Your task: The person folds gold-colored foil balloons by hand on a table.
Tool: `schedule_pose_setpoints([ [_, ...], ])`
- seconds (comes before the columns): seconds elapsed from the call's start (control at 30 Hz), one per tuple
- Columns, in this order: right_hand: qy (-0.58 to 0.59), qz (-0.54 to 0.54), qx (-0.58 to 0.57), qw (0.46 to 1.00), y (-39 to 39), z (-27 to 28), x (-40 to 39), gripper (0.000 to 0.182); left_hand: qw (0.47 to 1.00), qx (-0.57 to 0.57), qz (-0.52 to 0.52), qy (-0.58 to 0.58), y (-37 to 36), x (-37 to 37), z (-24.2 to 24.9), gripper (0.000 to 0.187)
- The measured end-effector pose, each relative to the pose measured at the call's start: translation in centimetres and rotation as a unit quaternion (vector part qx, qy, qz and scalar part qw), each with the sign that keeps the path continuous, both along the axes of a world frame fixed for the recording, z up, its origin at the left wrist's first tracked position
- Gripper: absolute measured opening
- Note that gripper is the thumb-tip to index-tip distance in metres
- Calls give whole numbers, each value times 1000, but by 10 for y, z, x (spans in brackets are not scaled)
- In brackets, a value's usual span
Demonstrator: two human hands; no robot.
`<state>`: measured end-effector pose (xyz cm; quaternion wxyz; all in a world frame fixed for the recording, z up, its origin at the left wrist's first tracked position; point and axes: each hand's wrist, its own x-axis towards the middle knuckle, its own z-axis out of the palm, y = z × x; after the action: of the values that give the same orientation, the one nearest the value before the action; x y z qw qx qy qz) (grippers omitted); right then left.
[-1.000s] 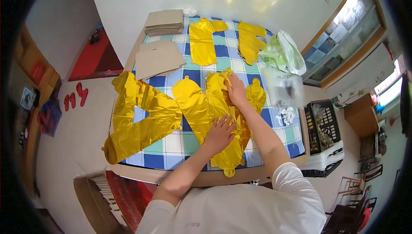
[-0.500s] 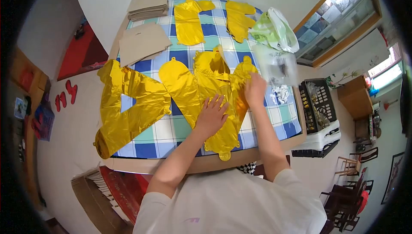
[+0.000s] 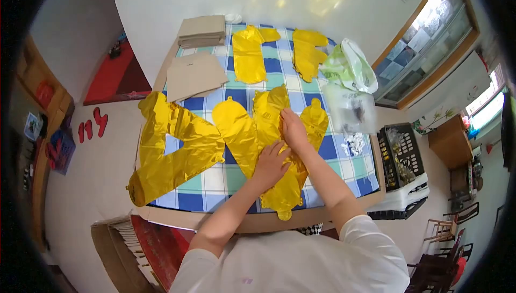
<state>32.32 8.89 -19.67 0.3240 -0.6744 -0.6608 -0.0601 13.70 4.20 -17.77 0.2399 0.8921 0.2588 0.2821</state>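
Note:
A gold foil balloon (image 3: 236,132) with several arms lies flat on the checked tablecloth (image 3: 201,177), near the table's front edge. My left hand (image 3: 271,165) rests palm down on its lower middle, fingers spread. Just up and to the right, my right hand (image 3: 294,130) touches the same foil; its fingers are close together and their tips are partly hidden, so whether they pinch it cannot be told. To the left lies another gold foil balloon (image 3: 185,158), A-shaped with a triangular hole.
Brown cardboard sheets (image 3: 196,75) and a cardboard stack (image 3: 201,31) lie at the back left. Two gold foil pieces (image 3: 249,56) (image 3: 309,51) are at the back. On the right are a green-white bag (image 3: 349,67), a clear bag (image 3: 352,111), white scraps (image 3: 353,144) and a black crate (image 3: 400,153).
My right hand has moved left from the balloon's right arm to its middle. The foil's upper part has shifted and lies flatter. The camera view has tilted up a little.

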Motion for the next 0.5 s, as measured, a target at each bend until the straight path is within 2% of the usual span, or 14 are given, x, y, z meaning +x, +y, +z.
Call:
schedule_pose_setpoints([
  [0.1, -15, 46, 60, 997, 1, -6, 7, 28, 992, 23, 13, -124, 40, 20, 27, 34],
  [0.2, 135, 29, -26, 990, -10, 14, -8, 22, 995, 35, -22, -86, 99, 59, 26, 31],
  [0.27, 222, 6, -84, 971, -17, 61, -28, 24, 998, -28, -53, -8, 133, 87, 11, 30],
  [0.3, 198, 11, -69, 978, -13, 51, -24, 25, 995, -60, -69, 33, 147, 98, 5, 30],
  [0.4, 102, 17, -22, 994, -1, 18, -7, 29, 983, -42, -75, 164, 181, 119, -3, 36],
  [0.47, 12, 9, 11, 1000, -1, 9, -5, 32, 979, 66, -37, 188, 192, 122, -14, 42],
  [0.5, 5, 8, 22, 1000, -2, 7, -6, 32, 973, 117, -19, 201, 191, 120, -15, 45],
])
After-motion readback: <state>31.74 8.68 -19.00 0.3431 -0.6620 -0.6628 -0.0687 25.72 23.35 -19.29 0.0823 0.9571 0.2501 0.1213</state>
